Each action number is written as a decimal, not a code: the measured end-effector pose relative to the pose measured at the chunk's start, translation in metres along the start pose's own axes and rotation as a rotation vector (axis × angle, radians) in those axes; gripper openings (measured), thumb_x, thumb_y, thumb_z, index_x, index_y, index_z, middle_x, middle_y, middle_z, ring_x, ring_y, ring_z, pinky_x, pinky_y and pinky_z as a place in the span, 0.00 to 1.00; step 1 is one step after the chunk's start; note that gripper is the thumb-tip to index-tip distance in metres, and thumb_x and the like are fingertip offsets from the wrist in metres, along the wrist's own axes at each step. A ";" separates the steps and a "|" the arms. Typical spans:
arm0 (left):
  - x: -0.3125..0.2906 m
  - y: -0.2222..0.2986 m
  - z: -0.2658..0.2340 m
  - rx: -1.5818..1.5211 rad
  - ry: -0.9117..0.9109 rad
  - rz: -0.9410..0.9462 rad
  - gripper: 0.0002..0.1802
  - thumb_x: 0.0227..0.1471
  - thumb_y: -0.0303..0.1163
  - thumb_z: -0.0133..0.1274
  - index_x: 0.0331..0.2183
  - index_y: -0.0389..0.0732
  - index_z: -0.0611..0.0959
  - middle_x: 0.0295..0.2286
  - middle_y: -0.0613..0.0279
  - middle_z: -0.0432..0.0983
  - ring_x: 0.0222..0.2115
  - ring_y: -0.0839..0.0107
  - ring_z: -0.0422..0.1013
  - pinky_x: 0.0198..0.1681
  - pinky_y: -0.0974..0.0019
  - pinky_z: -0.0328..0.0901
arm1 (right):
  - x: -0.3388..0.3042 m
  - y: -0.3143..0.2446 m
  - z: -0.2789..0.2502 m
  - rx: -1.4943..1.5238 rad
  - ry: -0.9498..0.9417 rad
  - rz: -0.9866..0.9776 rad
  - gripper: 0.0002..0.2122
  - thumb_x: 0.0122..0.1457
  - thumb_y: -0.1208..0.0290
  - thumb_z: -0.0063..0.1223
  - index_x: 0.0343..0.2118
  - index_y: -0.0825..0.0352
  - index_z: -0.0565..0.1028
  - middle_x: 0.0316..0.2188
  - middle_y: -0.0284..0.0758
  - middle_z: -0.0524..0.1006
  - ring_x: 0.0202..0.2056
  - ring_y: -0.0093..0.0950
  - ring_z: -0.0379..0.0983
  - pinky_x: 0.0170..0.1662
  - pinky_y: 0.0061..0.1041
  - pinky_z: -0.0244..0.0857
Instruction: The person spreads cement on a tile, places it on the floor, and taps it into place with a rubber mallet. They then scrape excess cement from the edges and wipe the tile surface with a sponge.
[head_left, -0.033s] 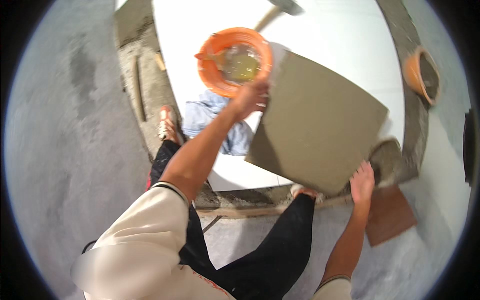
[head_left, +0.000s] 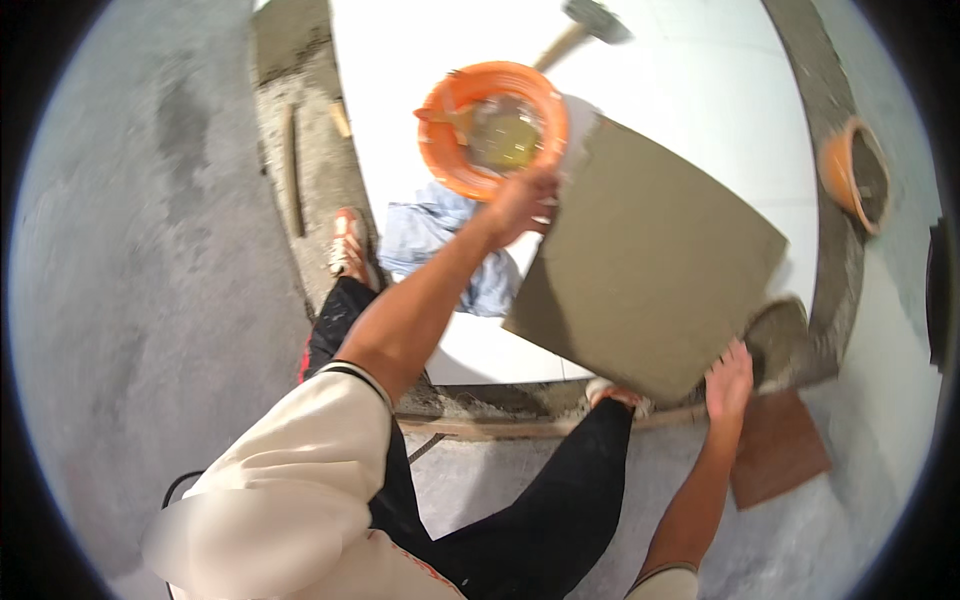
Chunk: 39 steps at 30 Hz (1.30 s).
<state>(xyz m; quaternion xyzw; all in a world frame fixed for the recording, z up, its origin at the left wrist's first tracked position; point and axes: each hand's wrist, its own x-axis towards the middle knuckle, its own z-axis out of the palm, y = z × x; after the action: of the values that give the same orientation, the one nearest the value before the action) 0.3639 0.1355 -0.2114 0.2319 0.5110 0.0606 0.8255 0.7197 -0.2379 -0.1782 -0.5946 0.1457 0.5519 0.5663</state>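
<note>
A large square tile (head_left: 650, 260), its upper face coated with smooth grey-brown mortar, lies at an angle over white tiling in front of me. My left hand (head_left: 522, 208) is closed at its left edge, beside an orange bucket (head_left: 440, 150) holding cloudy water. At the tile's lower right edge, the bent fingers of my right hand (head_left: 730, 382) grip the side. The undersides of the fingers are hidden. Just beyond that hand a patch of wet mortar (head_left: 778, 335) shows, slightly blurred.
A crumpled blue cloth (head_left: 425, 235) lies below the bucket. Behind it rests a hammer (head_left: 590, 25) on the white tiles (head_left: 690, 60). A mortar-filled orange bucket (head_left: 845, 175) stands by the right wall. A brown tile (head_left: 780, 450) and a wooden stick (head_left: 291, 170) lie on the ground.
The whole view has shifted slightly, so most things appear a little lower and farther right. Both hands stay at the same edges of the coated tile.
</note>
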 end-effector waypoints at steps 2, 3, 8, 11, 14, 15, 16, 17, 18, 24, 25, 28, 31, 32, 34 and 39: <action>-0.010 0.005 0.001 -0.065 -0.079 -0.004 0.36 0.71 0.59 0.36 0.64 0.43 0.73 0.59 0.58 0.74 0.54 0.55 0.72 0.57 0.45 0.64 | -0.010 -0.002 0.008 -0.016 0.053 -0.004 0.34 0.71 0.51 0.43 0.72 0.72 0.60 0.74 0.42 0.59 0.73 0.41 0.52 0.75 0.44 0.44; -0.018 0.013 -0.001 -0.094 -0.074 -0.002 0.32 0.71 0.59 0.35 0.60 0.46 0.76 0.54 0.63 0.77 0.52 0.58 0.73 0.54 0.47 0.65 | -0.016 -0.004 0.013 -0.018 -0.026 -0.031 0.34 0.71 0.51 0.43 0.72 0.73 0.60 0.74 0.42 0.59 0.73 0.41 0.53 0.75 0.43 0.44; -0.096 0.022 -0.037 -0.209 -0.218 0.071 0.30 0.73 0.57 0.38 0.61 0.47 0.77 0.49 0.70 0.80 0.46 0.69 0.75 0.47 0.62 0.66 | -0.088 -0.040 0.061 -0.060 -0.153 -0.032 0.34 0.70 0.54 0.42 0.71 0.75 0.60 0.72 0.42 0.63 0.71 0.40 0.56 0.73 0.41 0.48; -0.150 0.036 -0.069 -0.290 -0.327 0.221 0.34 0.73 0.55 0.42 0.69 0.45 0.70 0.57 0.64 0.76 0.55 0.69 0.74 0.55 0.61 0.69 | -0.129 -0.070 0.135 -0.283 -0.287 -0.066 0.34 0.70 0.54 0.40 0.72 0.74 0.61 0.69 0.44 0.66 0.69 0.40 0.60 0.72 0.39 0.53; -0.215 0.073 -0.095 -0.536 -0.404 0.401 0.36 0.73 0.51 0.47 0.73 0.46 0.62 0.62 0.61 0.71 0.61 0.69 0.71 0.61 0.61 0.71 | -0.155 -0.101 0.215 -0.325 -0.401 -0.092 0.33 0.70 0.55 0.39 0.71 0.73 0.61 0.68 0.45 0.68 0.68 0.41 0.63 0.70 0.40 0.58; -0.234 0.088 -0.108 -0.637 -0.452 0.454 0.37 0.72 0.50 0.47 0.73 0.46 0.59 0.63 0.60 0.69 0.62 0.69 0.70 0.63 0.60 0.70 | -0.163 -0.111 0.249 -0.295 -0.433 -0.098 0.32 0.70 0.56 0.39 0.71 0.73 0.62 0.68 0.46 0.68 0.68 0.41 0.64 0.69 0.41 0.60; -0.252 0.102 -0.124 -0.739 -0.500 0.507 0.38 0.72 0.49 0.48 0.74 0.47 0.57 0.65 0.59 0.68 0.64 0.68 0.68 0.64 0.59 0.70 | -0.171 -0.121 0.293 -0.341 -0.480 -0.117 0.32 0.70 0.56 0.39 0.71 0.72 0.62 0.68 0.45 0.69 0.67 0.41 0.65 0.69 0.43 0.61; -0.266 0.118 -0.141 -0.836 -0.501 0.571 0.38 0.74 0.49 0.45 0.75 0.50 0.54 0.66 0.59 0.65 0.63 0.68 0.69 0.61 0.60 0.73 | -0.182 -0.129 0.343 -0.388 -0.529 -0.138 0.31 0.70 0.57 0.39 0.71 0.72 0.62 0.68 0.45 0.69 0.67 0.42 0.66 0.68 0.44 0.63; -0.281 0.135 -0.160 -0.868 -0.493 0.614 0.37 0.74 0.49 0.44 0.75 0.49 0.53 0.68 0.60 0.63 0.64 0.69 0.66 0.63 0.61 0.70 | -0.197 -0.132 0.394 -0.437 -0.571 -0.160 0.31 0.70 0.57 0.38 0.71 0.72 0.62 0.68 0.45 0.69 0.66 0.43 0.68 0.67 0.46 0.64; -0.374 0.240 -0.304 -1.030 -0.344 0.726 0.35 0.76 0.48 0.40 0.75 0.45 0.55 0.70 0.62 0.59 0.67 0.72 0.61 0.69 0.64 0.61 | -0.301 -0.123 0.646 -0.626 -0.461 -0.475 0.27 0.65 0.75 0.48 0.68 0.65 0.61 0.59 0.53 0.75 0.52 0.39 0.77 0.53 0.39 0.77; -0.384 0.248 -0.329 -1.081 -0.355 0.760 0.36 0.74 0.49 0.44 0.74 0.49 0.58 0.68 0.65 0.63 0.65 0.69 0.63 0.68 0.60 0.61 | -0.305 -0.125 0.673 -0.680 -0.486 -0.500 0.27 0.63 0.77 0.49 0.66 0.65 0.62 0.58 0.52 0.76 0.49 0.37 0.77 0.52 0.37 0.77; -0.406 0.268 -0.404 -1.020 -0.193 0.674 0.35 0.75 0.50 0.43 0.73 0.45 0.62 0.68 0.64 0.64 0.66 0.70 0.62 0.68 0.64 0.60 | -0.298 -0.111 0.731 -0.697 -0.502 -0.584 0.25 0.58 0.87 0.55 0.58 0.64 0.67 0.53 0.43 0.79 0.48 0.31 0.77 0.53 0.28 0.71; -0.431 0.279 -0.461 -1.108 -0.188 0.746 0.34 0.74 0.51 0.45 0.71 0.45 0.66 0.64 0.63 0.69 0.62 0.70 0.67 0.66 0.62 0.63 | -0.273 -0.074 0.787 -0.713 -0.558 -0.764 0.21 0.60 0.83 0.62 0.54 0.63 0.70 0.50 0.40 0.80 0.46 0.30 0.78 0.52 0.31 0.73; -0.437 0.279 -0.475 -1.155 -0.205 0.731 0.34 0.74 0.51 0.45 0.71 0.45 0.66 0.63 0.63 0.70 0.61 0.70 0.68 0.66 0.62 0.64 | -0.266 -0.067 0.803 -0.730 -0.591 -0.773 0.20 0.61 0.83 0.63 0.53 0.63 0.71 0.50 0.40 0.80 0.47 0.30 0.79 0.52 0.31 0.73; -0.444 0.281 -0.495 -1.215 -0.239 0.698 0.32 0.73 0.52 0.46 0.69 0.45 0.69 0.59 0.60 0.75 0.57 0.68 0.73 0.60 0.60 0.70 | -0.250 -0.060 0.824 -0.764 -0.653 -0.797 0.17 0.62 0.83 0.64 0.52 0.64 0.74 0.49 0.40 0.82 0.48 0.31 0.79 0.53 0.30 0.74; -0.453 0.284 -0.520 -1.333 -0.249 0.524 0.30 0.73 0.51 0.46 0.67 0.46 0.71 0.53 0.58 0.80 0.50 0.65 0.79 0.54 0.58 0.75 | -0.209 -0.044 0.880 -0.866 -0.674 -0.903 0.10 0.64 0.83 0.63 0.46 0.64 0.80 0.48 0.44 0.84 0.46 0.31 0.82 0.49 0.30 0.77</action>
<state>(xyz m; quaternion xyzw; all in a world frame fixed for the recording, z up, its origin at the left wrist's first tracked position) -0.2641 0.4008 0.0917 -0.2003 0.1956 0.5280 0.8017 0.2497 0.4156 0.2359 -0.5654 -0.5305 0.4254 0.4668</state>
